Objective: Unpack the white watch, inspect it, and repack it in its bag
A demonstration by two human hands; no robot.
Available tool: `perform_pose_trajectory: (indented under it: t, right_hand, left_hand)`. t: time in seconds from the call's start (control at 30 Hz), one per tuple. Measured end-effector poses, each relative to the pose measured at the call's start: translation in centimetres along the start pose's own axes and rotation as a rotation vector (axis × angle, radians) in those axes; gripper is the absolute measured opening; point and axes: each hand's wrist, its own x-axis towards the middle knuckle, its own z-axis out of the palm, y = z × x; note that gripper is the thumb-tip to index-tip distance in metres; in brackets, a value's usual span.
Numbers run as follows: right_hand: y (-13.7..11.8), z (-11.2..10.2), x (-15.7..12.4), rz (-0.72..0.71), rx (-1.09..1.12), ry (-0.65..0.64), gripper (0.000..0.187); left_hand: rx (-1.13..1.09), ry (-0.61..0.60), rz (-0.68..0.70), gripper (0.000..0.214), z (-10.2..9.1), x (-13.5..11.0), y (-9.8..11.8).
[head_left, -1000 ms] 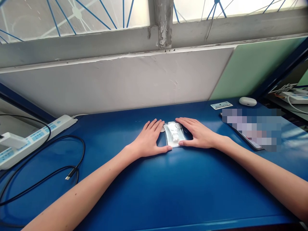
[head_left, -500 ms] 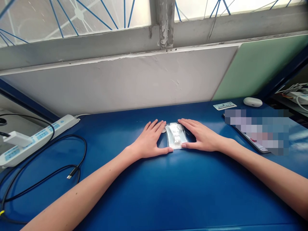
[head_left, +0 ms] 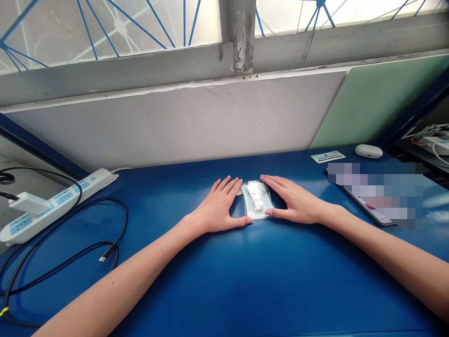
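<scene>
A small clear plastic packet (head_left: 257,199) lies flat near the middle of the blue tabletop, with something white inside that I cannot name. My left hand (head_left: 221,206) rests palm down at its left side, fingers spread and the thumb stretched to the packet's near left corner. On the other side, my right hand (head_left: 293,200) is also laid flat, its fingertips by the far right corner and its thumb by the near right edge. Both hands are open, framing the packet without gripping it. A small rounded translucent piece shows by the left fingertips, partly covered.
At the left stand a white power strip (head_left: 87,181) with a white plug (head_left: 31,205) and a looped black cable (head_left: 122,206). Right of my hands lie a partly pixelated phone (head_left: 372,206), a white card (head_left: 328,157) and a white earbud case (head_left: 368,151). A wall panel (head_left: 196,121) borders the back.
The whole view has shifted very slightly downward in the picture. Both hands and the packet keep the same places relative to each other.
</scene>
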Motion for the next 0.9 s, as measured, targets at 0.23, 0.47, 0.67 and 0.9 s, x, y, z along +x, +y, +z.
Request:
perform_pose_trajectory:
  t: [0.23,0.47,0.67,0.9]
  right_hand:
    - [0.12,-0.04,-0.23,0.005,-0.034,-0.052,0.093]
    - [0.01,-0.15,-0.23,0.004,-0.025,-0.046,0.09]
    - [-0.11,-0.17,-0.4,0.007,0.016,0.007,0.08]
    - [-0.25,-0.2,-0.24,0.014,0.101,0.212,0.044]
  left_hand:
    - [0.002,-0.019,-0.006,0.108,-0.08,0.04,-0.02]
    - [0.007,-0.009,0.009,0.106,0.03,-0.04,-0.18]
    - [0.025,0.006,0.03,0.094,0.07,-0.22,-0.31]
    - [0.015,0.029,0.035,0.067,-0.01,-0.21,-0.13]
